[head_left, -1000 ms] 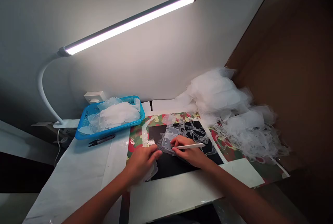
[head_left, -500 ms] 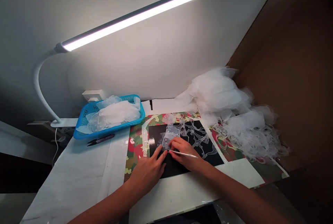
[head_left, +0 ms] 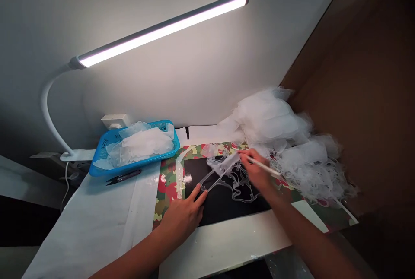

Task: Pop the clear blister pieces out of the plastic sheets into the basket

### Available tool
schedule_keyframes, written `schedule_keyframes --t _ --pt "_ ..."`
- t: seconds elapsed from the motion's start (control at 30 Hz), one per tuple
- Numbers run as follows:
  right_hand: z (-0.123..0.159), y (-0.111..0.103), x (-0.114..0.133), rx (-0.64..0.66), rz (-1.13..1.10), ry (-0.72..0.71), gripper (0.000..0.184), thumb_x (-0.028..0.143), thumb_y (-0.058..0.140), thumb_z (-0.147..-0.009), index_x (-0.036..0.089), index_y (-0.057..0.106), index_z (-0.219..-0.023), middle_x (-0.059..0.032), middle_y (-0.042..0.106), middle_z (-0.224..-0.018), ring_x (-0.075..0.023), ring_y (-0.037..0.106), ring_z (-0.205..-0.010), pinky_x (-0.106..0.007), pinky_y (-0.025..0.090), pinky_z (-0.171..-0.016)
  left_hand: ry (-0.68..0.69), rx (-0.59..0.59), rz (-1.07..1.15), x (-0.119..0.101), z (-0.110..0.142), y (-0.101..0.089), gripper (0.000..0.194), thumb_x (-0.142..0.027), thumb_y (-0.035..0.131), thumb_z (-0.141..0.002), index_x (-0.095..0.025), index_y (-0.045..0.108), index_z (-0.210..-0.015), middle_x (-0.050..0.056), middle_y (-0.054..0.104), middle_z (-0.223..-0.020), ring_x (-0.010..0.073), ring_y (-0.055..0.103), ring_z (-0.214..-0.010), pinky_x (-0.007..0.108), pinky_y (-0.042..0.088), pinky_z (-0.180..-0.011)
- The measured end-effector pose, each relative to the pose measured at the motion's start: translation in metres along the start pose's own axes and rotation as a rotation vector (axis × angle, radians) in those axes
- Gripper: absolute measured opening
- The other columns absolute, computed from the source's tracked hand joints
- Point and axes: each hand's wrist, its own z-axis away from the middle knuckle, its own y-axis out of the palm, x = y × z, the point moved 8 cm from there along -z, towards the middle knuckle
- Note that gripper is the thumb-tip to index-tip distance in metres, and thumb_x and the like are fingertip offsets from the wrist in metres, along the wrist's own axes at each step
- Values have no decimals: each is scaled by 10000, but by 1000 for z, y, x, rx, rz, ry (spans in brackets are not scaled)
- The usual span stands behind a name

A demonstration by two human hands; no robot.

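Clear plastic cutout (head_left: 218, 174) slants across the black mat (head_left: 223, 212), its long axis pointing up and right from the left hand (head_left: 183, 216), whose spread fingers (head_left: 197, 197) reach its lower end. Right hand (head_left: 256, 169) pinches a white stylus (head_left: 264, 164) (tip by the cutout's upper end), just above tangled film scraps (head_left: 241, 188). Blue basket (head_left: 103, 147) of film pieces (head_left: 145, 143) and black snips (head_left: 123, 177) sit near the tabletop's far left.

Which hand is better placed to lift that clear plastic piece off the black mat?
Probably your right hand: it's at the raised far end of the clear plastic piece, holding a white stick. Your left hand only reaches the near end.
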Motion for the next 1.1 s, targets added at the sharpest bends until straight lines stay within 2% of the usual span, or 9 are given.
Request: schedule_keyframes --t 0.13,0.27,0.37,0.43,0.57,0.67,0.77,0.97,1.1 --pt "-14 -25 -33 -21 -254 247 287 433 648 -806 215 548 -648 -40 735 -826 -199 630 -738 -315 483 -714 -4 -37 195 10 -5 -12 420 -232 427 -926 -286 594 -1308 91 578 -1346 183 680 -709 290 477 -572" --pt "9 -6 3 182 -413 275 283 411 640 -822 208 540 -652 -45 736 -915 -201 637 -807 -310 471 -737 -146 -94 708 39 -27 -32 426 -466 392 -953 -234 747 -998 59 694 -1016 173 640 -764 279 457 -683" --pt "33 12 48 389 -392 181 230 353 599 -867 207 573 -691 -50 731 -1013 -195 638 -814 -322 467 -752 -238 177 1236 40 -48 -17 720 -668 248 -924 -160 755 -972 82 718 -806 161 567 -612 266 410 -577" --pt "49 28 70 592 -407 118 212 328 602 -866 206 573 -694 -46 731 -1024 -191 639 -790 -332 475 -754 -228 374 1437 28 -55 -6 726 -724 351 -865 -128 754 -963 74 707 -726 135 497 -512 251 351 -501" --pt "47 37 58 615 -545 232 276 392 629 -844 205 515 -676 -62 710 -1074 -235 636 -957 -368 478 -846 -155 290 1406 20 -63 -5 409 -464 702 -738 -143 736 -988 33 712 -784 145 585 -625 231 395 -571" --pt "37 38 27 521 -635 401 342 466 680 -794 201 501 -674 -75 683 -1112 -257 597 -1068 -379 456 -911 -105 164 1296 17 -60 -10 356 -312 672 -749 -174 708 -1076 45 736 -953 197 658 -845 262 464 -732" --pt "41 46 15 598 -678 489 364 503 709 -763 192 534 -693 -68 677 -1082 -235 600 -1011 -358 455 -883 -63 98 1192 14 -55 -15 373 -278 661 -753 -213 687 -1119 40 736 -1019 211 666 -916 283 478 -799" --pt "48 56 30 665 -672 431 321 499 676 -800 192 595 -754 -24 673 -927 -172 577 -830 -296 441 -758 -88 50 1120 16 -51 -12 324 -316 653 -779 -206 689 -1082 30 736 -949 201 664 -852 277 475 -774" --pt "38 58 14 513 -535 376 319 494 651 -807 197 586 -711 6 621 -755 -155 532 -717 -273 412 -669 -94 21 1138 16 -49 -19 199 -343 604 -822 -176 707 -858 28 714 -834 184 627 -782 258 443 -703"
